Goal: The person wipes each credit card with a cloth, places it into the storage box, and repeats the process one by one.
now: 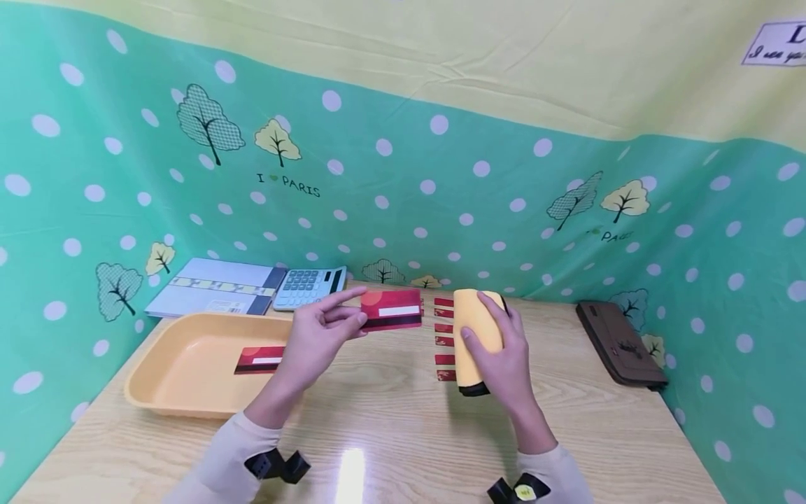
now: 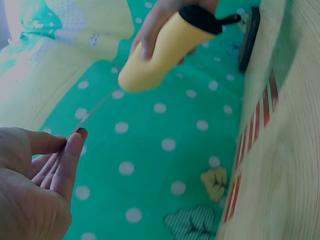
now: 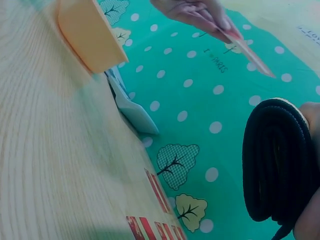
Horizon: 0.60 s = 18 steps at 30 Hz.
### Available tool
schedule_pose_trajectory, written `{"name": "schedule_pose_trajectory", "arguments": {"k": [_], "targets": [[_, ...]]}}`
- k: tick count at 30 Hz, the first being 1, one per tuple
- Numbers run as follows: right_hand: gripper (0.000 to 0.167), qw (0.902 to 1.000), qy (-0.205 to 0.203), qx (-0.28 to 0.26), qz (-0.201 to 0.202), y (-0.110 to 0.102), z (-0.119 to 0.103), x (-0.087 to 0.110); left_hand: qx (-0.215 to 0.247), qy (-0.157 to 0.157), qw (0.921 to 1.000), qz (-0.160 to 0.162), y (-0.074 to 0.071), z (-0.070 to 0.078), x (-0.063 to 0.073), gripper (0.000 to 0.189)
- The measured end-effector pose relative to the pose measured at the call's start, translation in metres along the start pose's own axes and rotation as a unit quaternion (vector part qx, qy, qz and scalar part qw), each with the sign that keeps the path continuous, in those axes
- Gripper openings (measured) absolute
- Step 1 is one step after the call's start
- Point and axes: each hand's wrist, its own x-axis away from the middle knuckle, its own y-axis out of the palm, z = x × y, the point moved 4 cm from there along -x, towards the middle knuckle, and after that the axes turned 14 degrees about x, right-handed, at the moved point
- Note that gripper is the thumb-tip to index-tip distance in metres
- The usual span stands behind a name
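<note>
My left hand (image 1: 311, 343) pinches a red card (image 1: 392, 309) with a white strip and a dark band, between thumb and fingertips. In the left wrist view that card appears edge-on as a thin line. My right hand (image 1: 506, 350) grips a rolled yellow cloth (image 1: 472, 336) from its right side. Dark layers show at the end of the roll (image 3: 277, 165) in the right wrist view, along with a small black tab below. Above the table both hands face each other, the card left of the roll. Several red cards (image 1: 444, 341) lie in rows on the table, partly hidden behind the roll.
A peach plastic basin (image 1: 141, 388) stands on the left with another red card (image 1: 257, 358) inside. Behind it lie a grey-blue folder (image 1: 210, 274) and a light-blue calculator (image 1: 302, 287). A brown zip wallet (image 1: 613, 339) lies at the far right. Patterned green cloth (image 1: 403, 189) encloses the table.
</note>
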Motion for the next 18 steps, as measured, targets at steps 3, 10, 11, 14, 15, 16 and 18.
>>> {"name": "schedule_pose_trajectory", "arguments": {"k": [3,10,11,14,15,16,18], "targets": [[0.06,1.0,0.0,-0.001,0.002,-0.002,0.001,-0.001,-0.029,0.002,0.9995,0.015,-0.016,0.007,0.001,0.043],[0.06,1.0,0.0,0.005,0.005,-0.006,0.003,-0.002,-0.113,0.017,0.9927,0.039,-0.062,0.028,0.004,0.046],[0.06,1.0,-0.001,0.006,0.006,-0.006,0.003,-0.002,-0.126,0.016,0.991,0.042,-0.07,0.03,0.005,0.047],[0.06,1.0,-0.001,0.008,0.005,-0.007,0.003,-0.003,-0.168,0.005,0.9845,0.051,-0.095,0.036,0.009,0.049],[0.059,1.0,-0.001,0.007,0.005,-0.007,0.003,-0.004,-0.18,-0.001,0.9821,0.054,-0.104,0.037,0.011,0.05],[0.059,1.0,0.0,0.006,0.005,-0.007,0.003,-0.004,-0.194,-0.005,0.9794,0.056,-0.112,0.038,0.012,0.051],[0.059,1.0,0.003,0.007,0.005,-0.008,0.004,-0.004,-0.214,-0.013,0.9749,0.06,-0.127,0.04,0.015,0.052]]}}
